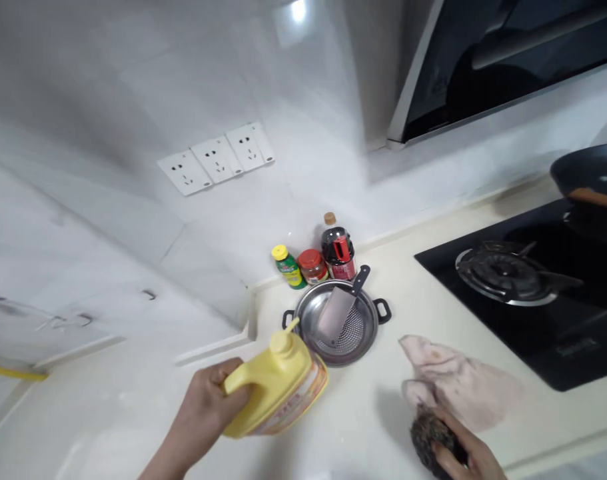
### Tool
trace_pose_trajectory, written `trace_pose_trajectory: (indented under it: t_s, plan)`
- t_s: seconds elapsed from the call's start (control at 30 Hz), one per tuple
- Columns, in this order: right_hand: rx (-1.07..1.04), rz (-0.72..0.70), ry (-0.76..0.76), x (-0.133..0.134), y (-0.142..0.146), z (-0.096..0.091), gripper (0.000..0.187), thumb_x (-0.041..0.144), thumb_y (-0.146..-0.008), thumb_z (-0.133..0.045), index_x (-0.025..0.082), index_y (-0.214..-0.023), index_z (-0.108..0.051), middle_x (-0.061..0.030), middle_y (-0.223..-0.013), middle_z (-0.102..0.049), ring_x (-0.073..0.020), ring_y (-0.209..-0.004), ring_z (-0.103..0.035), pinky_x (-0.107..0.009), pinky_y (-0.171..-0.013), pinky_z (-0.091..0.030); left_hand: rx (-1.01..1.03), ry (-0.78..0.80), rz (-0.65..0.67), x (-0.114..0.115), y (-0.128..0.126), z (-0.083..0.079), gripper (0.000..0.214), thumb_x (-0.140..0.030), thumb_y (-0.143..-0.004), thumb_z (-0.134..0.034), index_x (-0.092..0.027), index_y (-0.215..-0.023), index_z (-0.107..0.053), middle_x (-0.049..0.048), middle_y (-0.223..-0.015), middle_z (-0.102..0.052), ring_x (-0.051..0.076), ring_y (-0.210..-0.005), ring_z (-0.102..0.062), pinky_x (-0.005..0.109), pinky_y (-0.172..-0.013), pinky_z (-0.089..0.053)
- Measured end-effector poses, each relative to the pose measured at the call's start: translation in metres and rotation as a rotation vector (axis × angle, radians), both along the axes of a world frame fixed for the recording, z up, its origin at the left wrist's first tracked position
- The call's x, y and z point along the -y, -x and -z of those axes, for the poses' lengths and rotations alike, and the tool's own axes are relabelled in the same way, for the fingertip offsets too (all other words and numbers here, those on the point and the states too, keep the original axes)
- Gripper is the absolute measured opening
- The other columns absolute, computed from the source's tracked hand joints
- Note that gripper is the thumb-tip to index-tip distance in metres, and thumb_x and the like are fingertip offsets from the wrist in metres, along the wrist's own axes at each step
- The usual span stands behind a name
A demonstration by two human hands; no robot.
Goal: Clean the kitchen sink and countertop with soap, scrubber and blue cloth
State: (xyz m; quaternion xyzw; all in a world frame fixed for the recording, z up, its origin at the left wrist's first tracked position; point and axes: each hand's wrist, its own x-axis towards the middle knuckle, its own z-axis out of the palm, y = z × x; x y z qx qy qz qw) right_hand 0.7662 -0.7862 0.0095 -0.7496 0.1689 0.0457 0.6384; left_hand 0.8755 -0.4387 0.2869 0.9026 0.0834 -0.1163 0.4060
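Observation:
My left hand (203, 407) is closed round the handle of a yellow pump bottle (278, 387) and holds it tilted over the white countertop (363, 427). My right hand (466, 453) at the bottom right grips a dark round scouring pad (430, 433) that rests on the counter. Just beyond the bottle lies a steel perforated pan (356, 330) with two black handles, and a cleaver (338, 310) lies in it. A crumpled pinkish cloth (458, 380) lies beside the scouring pad.
Three condiment containers stand against the wall behind the pan: a green bottle (288, 267), a red-lidded jar (313, 265) and a dark sauce bottle (339, 252). A black gas hob (533, 293) carries a dark wok (590, 180) at the right. Wall sockets (216, 160) sit above.

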Motion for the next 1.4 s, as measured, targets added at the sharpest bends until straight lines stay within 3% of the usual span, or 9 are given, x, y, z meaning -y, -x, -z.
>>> trace_pose_trajectory:
  t_s: [0.17, 0.3, 0.53, 0.8, 0.9, 1.03, 1.13, 1.27, 1.4]
  plan:
    - [0.015, -0.105, -0.074, -0.114, 0.002, -0.026, 0.045, 0.042, -0.069, -0.065, 0.019, -0.106, -0.073, -0.0075, -0.096, -0.079, -0.0272, -0.089, -0.071, -0.03, -0.078, -0.056, 0.012, -0.085, 0.078, -0.11, 0.024, 0.054, 0.027, -0.044, -0.064, -0.062, -0.021, -0.056, -0.05, -0.0037, -0.057, -0.044, 0.013, -0.056, -0.04, 0.025, -0.052, -0.03]
    - [0.008, -0.174, -0.145, -0.191, 0.012, -0.043, 0.03, 0.04, -0.075, -0.06, 0.019, -0.094, -0.07, -0.0031, -0.079, -0.07, -0.021, -0.075, -0.062, -0.028, -0.069, -0.05, -0.021, -0.083, 0.148, -0.169, 0.031, 0.071, 0.028, -0.047, -0.066, -0.061, -0.021, -0.058, -0.052, -0.0024, -0.061, -0.046, 0.015, -0.06, -0.045, 0.026, -0.055, -0.032]
    - [-0.024, -0.227, -0.211, -0.244, 0.022, -0.066, 0.012, 0.032, -0.075, -0.057, 0.021, -0.08, -0.056, 0.0032, -0.067, -0.052, -0.015, -0.067, -0.048, -0.025, -0.059, -0.036, -0.041, -0.039, 0.272, -0.228, 0.026, 0.088, 0.037, -0.057, -0.071, -0.06, -0.021, -0.064, -0.059, 0.0008, -0.065, -0.056, 0.021, -0.066, -0.053, 0.028, -0.06, -0.038]
    - [0.039, -0.22, -0.074, -0.273, -0.015, -0.055, 0.008, 0.028, -0.074, -0.055, 0.021, -0.077, -0.054, 0.0038, -0.067, -0.053, -0.014, -0.065, -0.051, -0.025, -0.061, -0.04, 0.045, -0.372, 0.436, -0.238, 0.033, 0.07, 0.037, -0.061, -0.083, -0.052, -0.028, -0.087, -0.067, 0.0019, -0.081, -0.073, 0.025, -0.079, -0.066, 0.032, -0.074, -0.046]
    - [0.109, -0.259, 0.093, -0.276, -0.042, -0.036, 0.014, 0.027, -0.078, -0.055, 0.019, -0.087, -0.062, -0.0023, -0.079, -0.066, -0.0186, -0.076, -0.062, -0.029, -0.073, -0.049, 0.13, -0.48, 0.356, -0.226, 0.045, 0.068, 0.041, -0.06, -0.094, -0.04, -0.031, -0.098, -0.067, 0.0006, -0.096, -0.076, 0.023, -0.086, -0.069, 0.031, -0.076, -0.048]
    - [0.334, -0.202, 0.395, -0.276, -0.067, -0.029, 0.027, 0.026, -0.086, -0.054, 0.017, -0.109, -0.065, -0.0147, -0.114, -0.07, -0.0262, -0.101, -0.066, -0.041, -0.092, -0.051, 0.476, -0.826, 0.2, -0.206, 0.058, 0.089, 0.042, -0.04, -0.103, -0.033, -0.025, -0.082, -0.066, 0.002, -0.077, -0.072, 0.022, -0.071, -0.067, 0.032, -0.068, -0.044]
    - [0.508, -0.208, 0.227, -0.277, -0.074, -0.051, 0.025, 0.032, -0.1, -0.043, 0.02, -0.109, -0.062, -0.0099, -0.105, -0.071, -0.0204, -0.087, -0.067, -0.034, -0.082, -0.053, 0.782, -0.999, 0.18, -0.205, 0.055, 0.105, 0.039, -0.029, -0.102, -0.038, -0.022, -0.077, -0.066, 0.0018, -0.068, -0.07, 0.02, -0.065, -0.066, 0.032, -0.065, -0.043]
    - [0.673, -0.234, 0.09, -0.29, -0.074, -0.111, 0.029, 0.034, -0.106, -0.035, 0.022, -0.096, -0.059, -0.0033, -0.089, -0.067, -0.0166, -0.083, -0.064, -0.028, -0.079, -0.05, 0.935, -0.997, 0.314, -0.213, 0.043, 0.109, 0.041, -0.025, -0.102, -0.041, -0.022, -0.065, -0.06, -0.0011, -0.058, -0.065, 0.017, -0.055, -0.06, 0.03, -0.061, -0.042]
    - [0.957, -0.252, 0.446, -0.327, -0.072, -0.162, 0.028, 0.03, -0.105, -0.036, 0.019, -0.097, -0.06, -0.0085, -0.094, -0.067, -0.0211, -0.088, -0.062, -0.036, -0.084, -0.046, 0.95, -0.942, 0.349, -0.212, 0.033, 0.105, 0.046, -0.025, -0.103, -0.035, -0.022, -0.063, -0.058, -0.0009, -0.056, -0.064, 0.017, -0.055, -0.061, 0.031, -0.062, -0.042]
